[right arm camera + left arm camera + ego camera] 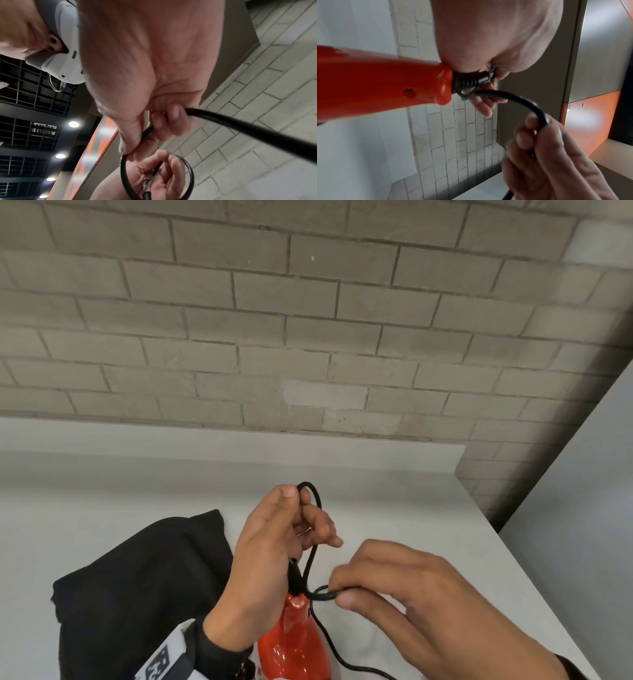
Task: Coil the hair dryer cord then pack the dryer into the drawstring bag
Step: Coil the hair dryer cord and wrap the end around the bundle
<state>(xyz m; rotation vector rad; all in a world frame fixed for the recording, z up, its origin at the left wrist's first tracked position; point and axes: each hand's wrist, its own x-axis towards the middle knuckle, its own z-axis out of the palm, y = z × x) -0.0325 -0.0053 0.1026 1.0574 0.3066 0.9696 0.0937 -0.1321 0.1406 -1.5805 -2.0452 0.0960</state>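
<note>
The red hair dryer [294, 642] stands handle-up at the bottom middle, its body cut off by the frame edge. Its black cord [313, 556] leaves the ribbed collar [467, 81] at the handle end. My left hand [308, 518] holds a small loop of that cord above the handle, thumb and curled fingers round it. Just right of the collar, my right hand [339, 590] pinches the cord between thumb and forefinger. From there the cord trails down past the frame bottom. The black drawstring bag [137, 594] lies crumpled to the left; its opening is not visible.
Everything sits on a white table [428, 508] against a grey brick wall [308, 337]. The table's right edge runs diagonally beside a grey panel [582, 508]. A marker band [164, 659] shows on my left wrist.
</note>
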